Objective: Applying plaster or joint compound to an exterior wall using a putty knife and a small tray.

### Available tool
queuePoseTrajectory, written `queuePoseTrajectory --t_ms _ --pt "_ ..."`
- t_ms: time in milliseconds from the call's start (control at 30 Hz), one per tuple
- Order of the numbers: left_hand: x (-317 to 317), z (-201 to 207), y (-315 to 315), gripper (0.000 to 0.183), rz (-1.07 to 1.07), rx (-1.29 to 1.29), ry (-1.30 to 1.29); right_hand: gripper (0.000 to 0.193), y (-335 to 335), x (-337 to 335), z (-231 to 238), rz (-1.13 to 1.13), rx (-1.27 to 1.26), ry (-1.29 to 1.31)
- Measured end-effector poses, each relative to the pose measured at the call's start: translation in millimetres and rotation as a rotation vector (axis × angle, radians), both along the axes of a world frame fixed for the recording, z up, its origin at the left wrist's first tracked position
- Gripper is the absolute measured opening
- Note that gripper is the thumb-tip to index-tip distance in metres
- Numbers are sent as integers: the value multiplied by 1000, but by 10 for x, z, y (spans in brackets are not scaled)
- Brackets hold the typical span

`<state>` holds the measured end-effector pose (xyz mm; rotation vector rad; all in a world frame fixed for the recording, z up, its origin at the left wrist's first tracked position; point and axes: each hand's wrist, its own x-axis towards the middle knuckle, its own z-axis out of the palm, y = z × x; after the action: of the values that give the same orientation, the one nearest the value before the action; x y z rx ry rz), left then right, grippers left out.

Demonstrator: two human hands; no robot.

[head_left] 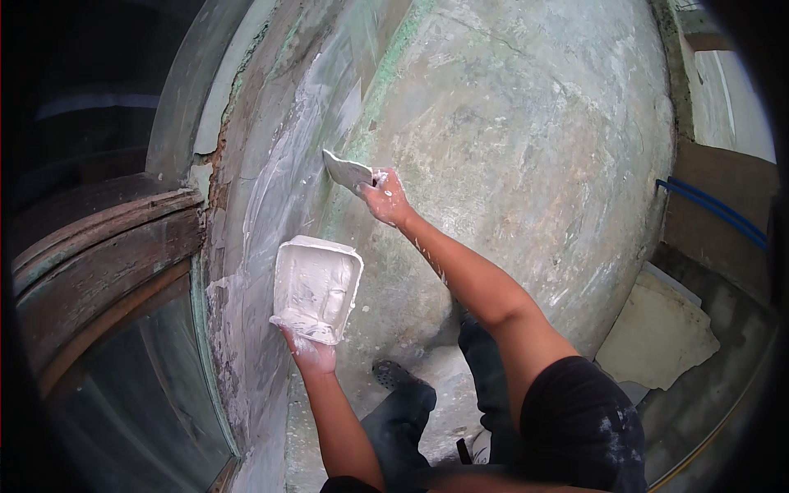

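My left hand [314, 355] grips the near edge of a white, squarish plastic tub [359, 283]. Thick white putty [308, 283] coats its inside and has smeared over the rim onto my fingers. In my right hand [386, 199] is a putty knife [347, 171], its wide blade pointing left and spotted with white. The blade is close to the streaked plaster wall [275, 185]; whether it touches cannot be made out. White smears run along that wall, and white specks dot my right hand and forearm.
A worn wooden frame [107, 255] with dark panes stands on the left, beside chipped, green-edged plaster. Mottled concrete [526, 164] spreads to the right. Blue pipes [715, 212] and a broken pale slab [657, 333] are at the far right. My dark shoe [393, 375] shows below.
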<state>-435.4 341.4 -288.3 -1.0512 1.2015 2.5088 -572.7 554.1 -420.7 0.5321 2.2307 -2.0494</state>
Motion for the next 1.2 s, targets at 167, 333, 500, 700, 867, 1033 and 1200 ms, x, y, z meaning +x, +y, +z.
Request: queuePoseTrajectory --t_ms 167,333,500,700,867,1033,1200 --pt "50 435 302 78 -95 -4 -61 26 560 210 -367 -422 -16 -186" --pt "-15 838 373 77 -137 -74 -65 24 921 173 -278 -514 -335 -300" --pt "-246 783 557 78 -176 -87 -73 18 1097 -454 -484 -413 -203 -329" --pt "-576 636 494 78 -285 -109 -87 24 781 -1282 -360 -357 -273 -208" --pt "-494 427 390 79 -229 -39 -115 31 293 -1140 -319 -579 -166 -160" --pt "-423 377 375 78 -102 43 -112 31 -504 -239 -126 -356 108 -88" --pt "-367 382 517 76 -45 78 -49 27 -194 259 -110 12 187 160"
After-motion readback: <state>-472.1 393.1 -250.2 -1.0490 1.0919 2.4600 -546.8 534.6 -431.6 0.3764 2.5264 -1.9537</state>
